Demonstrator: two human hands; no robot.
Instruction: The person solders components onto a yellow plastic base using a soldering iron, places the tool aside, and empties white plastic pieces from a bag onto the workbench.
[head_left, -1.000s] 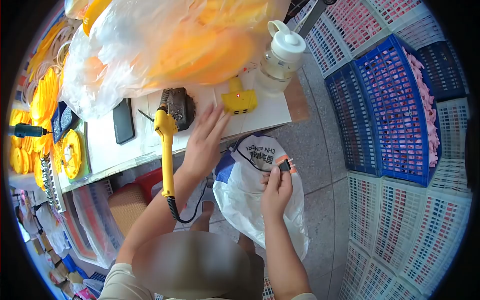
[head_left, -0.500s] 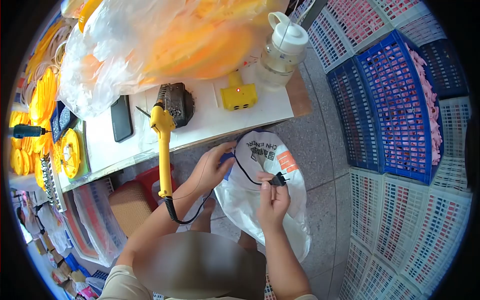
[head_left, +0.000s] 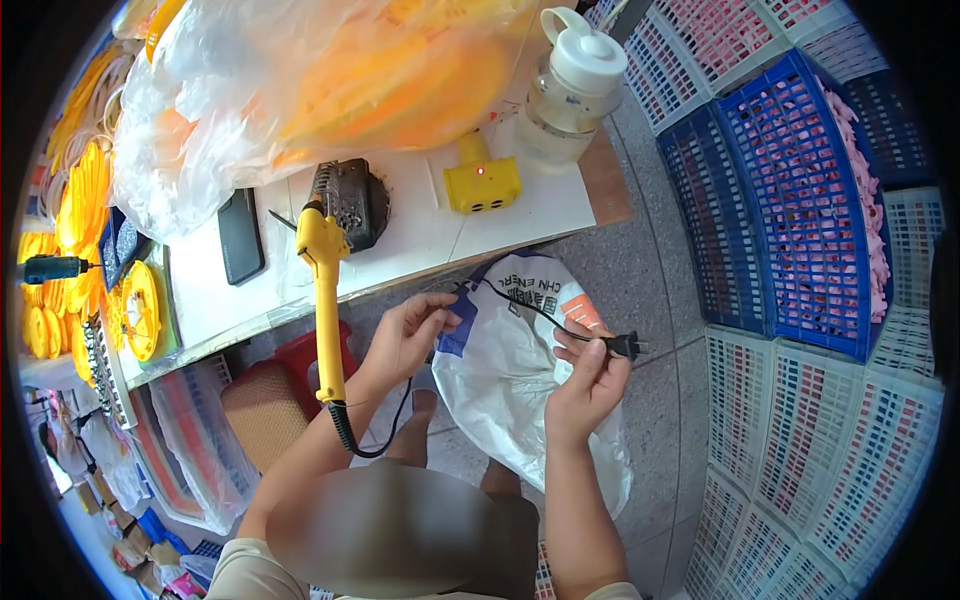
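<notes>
Partly, the right hand (head_left: 588, 388) hides the black plug (head_left: 625, 346).

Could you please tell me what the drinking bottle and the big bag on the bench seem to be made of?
Bottle: probably clear, glossy plastic, though possibly glass; liquid shows through. Its lid looks like smooth white plastic.
Bag: thin, shiny plastic film, judging by its crinkles and see-through orange contents.

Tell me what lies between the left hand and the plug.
Head view: a stretch of black cord over the white printed sack, then the right hand, its fingers holding the plug.
</notes>
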